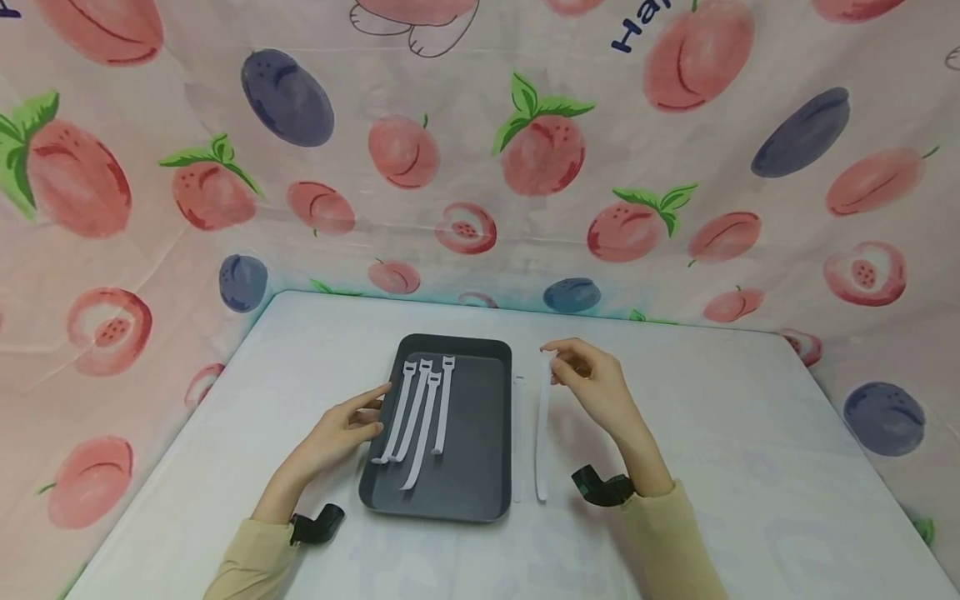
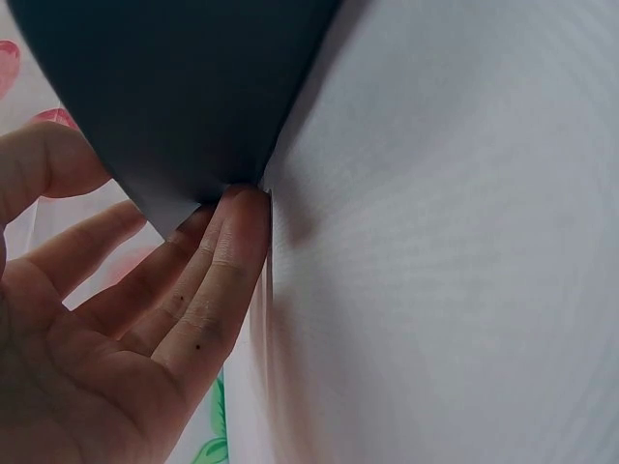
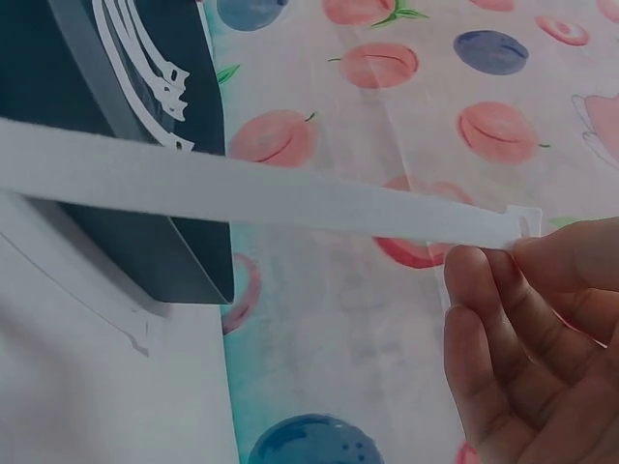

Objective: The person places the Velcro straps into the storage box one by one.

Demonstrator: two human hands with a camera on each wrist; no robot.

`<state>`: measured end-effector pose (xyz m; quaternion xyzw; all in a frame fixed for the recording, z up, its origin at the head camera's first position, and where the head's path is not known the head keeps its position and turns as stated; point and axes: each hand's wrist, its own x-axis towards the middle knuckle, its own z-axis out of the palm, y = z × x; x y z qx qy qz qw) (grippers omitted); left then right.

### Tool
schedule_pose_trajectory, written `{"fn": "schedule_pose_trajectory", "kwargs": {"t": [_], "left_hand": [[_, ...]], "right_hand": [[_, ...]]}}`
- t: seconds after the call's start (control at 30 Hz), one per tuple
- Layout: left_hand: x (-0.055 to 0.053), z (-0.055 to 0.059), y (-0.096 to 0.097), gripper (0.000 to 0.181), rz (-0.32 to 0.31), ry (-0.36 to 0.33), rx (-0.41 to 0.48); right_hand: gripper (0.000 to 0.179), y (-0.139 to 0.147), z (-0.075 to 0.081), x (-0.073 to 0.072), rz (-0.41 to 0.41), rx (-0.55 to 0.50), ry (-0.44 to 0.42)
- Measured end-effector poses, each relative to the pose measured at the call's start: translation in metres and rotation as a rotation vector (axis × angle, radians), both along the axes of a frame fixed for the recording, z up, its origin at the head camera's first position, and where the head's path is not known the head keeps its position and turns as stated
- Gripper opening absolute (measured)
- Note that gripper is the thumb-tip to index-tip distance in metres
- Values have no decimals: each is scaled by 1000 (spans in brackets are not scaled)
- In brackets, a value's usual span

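My left hand (image 1: 339, 435) holds the left side of a dark grey tray (image 1: 480, 433). Its thumb lies over the rim, while other fingers (image 2: 232, 242) touch the outer wall in the left wrist view. My right hand (image 1: 596, 387) pinches the slotted head end of a white strap (image 1: 543, 433), shaped like a hook-and-loop cable tie, between thumb and fingers. That strap hangs down to the right of the tray. Inside the tray several similar white straps (image 1: 423, 417) lie side by side on its left half, heads toward the far end.
Another white strap (image 1: 519, 442) lies on the white table (image 1: 750, 467) along the tray's right side. Behind the table hangs a cloth (image 1: 465, 150) printed with fruit. Each wrist carries a black camera mount (image 1: 600, 487).
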<state>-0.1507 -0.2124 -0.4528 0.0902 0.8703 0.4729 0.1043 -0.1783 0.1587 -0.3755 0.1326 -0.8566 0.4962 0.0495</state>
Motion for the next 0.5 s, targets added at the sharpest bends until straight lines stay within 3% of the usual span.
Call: {"fn": "schedule_pose_trajectory", "kwargs": {"t": [0.5], "left_hand": [[-1, 0, 1, 59, 3, -1, -16]], "right_hand": [[21, -8, 12, 14, 2, -17, 131]]}}
